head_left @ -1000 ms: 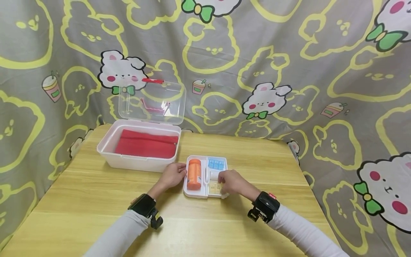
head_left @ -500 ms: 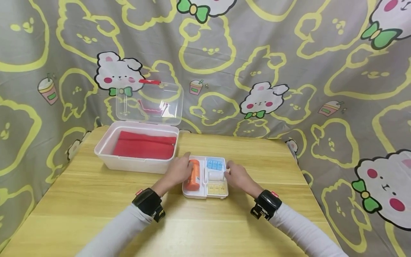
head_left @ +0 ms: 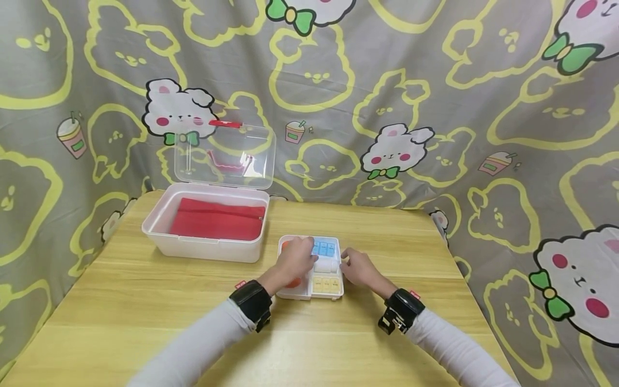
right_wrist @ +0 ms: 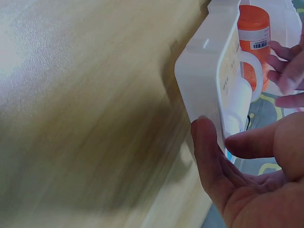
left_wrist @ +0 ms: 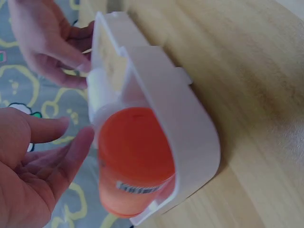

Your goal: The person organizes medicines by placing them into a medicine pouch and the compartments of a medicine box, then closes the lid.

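White compartment tray point(head_left: 309, 293) sits on the counter point(head_left: 145, 317), near-centre, just right of the white storage box point(head_left: 203, 247). In the tray: orange bottle point(left_wrist: 135, 161) lying in the left compartment, white roll point(head_left: 326, 265) in the middle right, blue pill case point(head_left: 325, 248) far right, yellow pill case point(head_left: 326, 284) near right. Left hand point(head_left: 295, 262) is over the bottle, grip open, fingers straight, just beside it. Right hand point(head_left: 357, 267) at the tray's right edge, fingers relaxed, fingertips touching the rim. Box holds a red pouch point(head_left: 217, 219); clear lid point(head_left: 224, 156) stands open
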### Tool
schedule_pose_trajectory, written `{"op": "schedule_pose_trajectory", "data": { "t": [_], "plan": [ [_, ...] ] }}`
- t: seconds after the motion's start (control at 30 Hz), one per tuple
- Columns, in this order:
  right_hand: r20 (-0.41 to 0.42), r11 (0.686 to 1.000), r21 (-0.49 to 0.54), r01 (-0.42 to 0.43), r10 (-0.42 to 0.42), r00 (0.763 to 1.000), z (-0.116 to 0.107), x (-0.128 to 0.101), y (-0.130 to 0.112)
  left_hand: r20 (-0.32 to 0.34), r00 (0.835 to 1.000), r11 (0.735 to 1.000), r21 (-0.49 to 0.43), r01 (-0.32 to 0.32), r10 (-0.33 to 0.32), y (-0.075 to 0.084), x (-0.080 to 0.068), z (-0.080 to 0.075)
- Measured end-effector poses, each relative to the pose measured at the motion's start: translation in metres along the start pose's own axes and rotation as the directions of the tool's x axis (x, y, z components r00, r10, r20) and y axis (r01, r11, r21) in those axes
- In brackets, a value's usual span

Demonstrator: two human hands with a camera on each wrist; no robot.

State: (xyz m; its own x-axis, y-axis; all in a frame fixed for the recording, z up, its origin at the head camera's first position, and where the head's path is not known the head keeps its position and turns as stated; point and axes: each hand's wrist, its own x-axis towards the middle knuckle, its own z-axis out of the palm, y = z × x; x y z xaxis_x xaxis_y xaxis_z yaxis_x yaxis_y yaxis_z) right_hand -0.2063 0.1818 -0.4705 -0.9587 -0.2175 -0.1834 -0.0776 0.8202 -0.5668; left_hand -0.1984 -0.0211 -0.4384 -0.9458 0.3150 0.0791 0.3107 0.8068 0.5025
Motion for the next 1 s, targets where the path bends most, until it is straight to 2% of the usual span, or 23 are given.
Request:
{"op": "schedule_pose_trajectory", "data": {
  "t": [0.13,0.3,0.57,0.73,0.87,1.0],
  "plan": [
    [-0.005,1.0,0.017,0.01,-0.01,1.0,0.001,-0.001,0.001,0.024,0.999,0.999,0.015,0.047,-0.048,0.0,0.001,0.007],
    [0.005,0.998,0.06,0.003,-0.004,1.0,0.003,0.0,0.001,0.026,0.998,0.998,0.004,0.063,-0.063,0.0,0.002,0.011],
    [0.023,0.99,0.144,-0.013,0.01,1.0,0.007,0.001,0.002,0.05,0.991,0.991,-0.038,0.128,-0.126,-0.002,0.009,0.012],
    [0.011,0.987,0.159,-0.006,0.004,1.0,0.002,-0.001,0.0,0.078,0.983,0.98,-0.101,0.173,-0.165,-0.004,0.014,0.011],
    [-0.007,0.984,0.177,0.001,0.0,1.0,-0.009,-0.002,-0.006,0.055,0.988,0.984,-0.094,0.151,-0.146,-0.003,0.019,0.003],
    [-0.051,0.979,0.202,0.01,0.001,0.999,-0.028,-0.001,-0.018,0.021,0.992,0.992,-0.039,0.124,-0.123,0.004,0.028,-0.019]
  ]
}}
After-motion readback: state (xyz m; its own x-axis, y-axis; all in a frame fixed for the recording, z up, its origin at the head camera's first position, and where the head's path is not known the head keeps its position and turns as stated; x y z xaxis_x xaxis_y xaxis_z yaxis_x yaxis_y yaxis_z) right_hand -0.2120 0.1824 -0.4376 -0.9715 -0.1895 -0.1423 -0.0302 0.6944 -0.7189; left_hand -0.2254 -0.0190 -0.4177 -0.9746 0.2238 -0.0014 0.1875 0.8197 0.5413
